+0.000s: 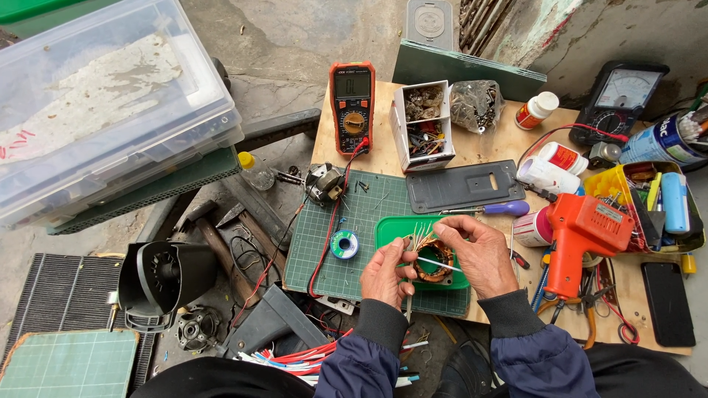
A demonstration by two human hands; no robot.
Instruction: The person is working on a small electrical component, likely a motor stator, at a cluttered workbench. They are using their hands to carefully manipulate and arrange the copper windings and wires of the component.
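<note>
A copper-wound motor coil with several white sleeved leads sticking up sits between my two hands, above a green plastic tray. My left hand grips the coil's left side and holds a thin white sleeve that points right. My right hand pinches the coil's top right edge near the leads. Both hands hover over a green cutting mat on a small wooden table.
An orange multimeter, solder spool, small motor part, divided parts box, grey plate, purple screwdriver, orange soldering gun and yellow tool bin crowd the table. A black fan housing and clear storage boxes lie left.
</note>
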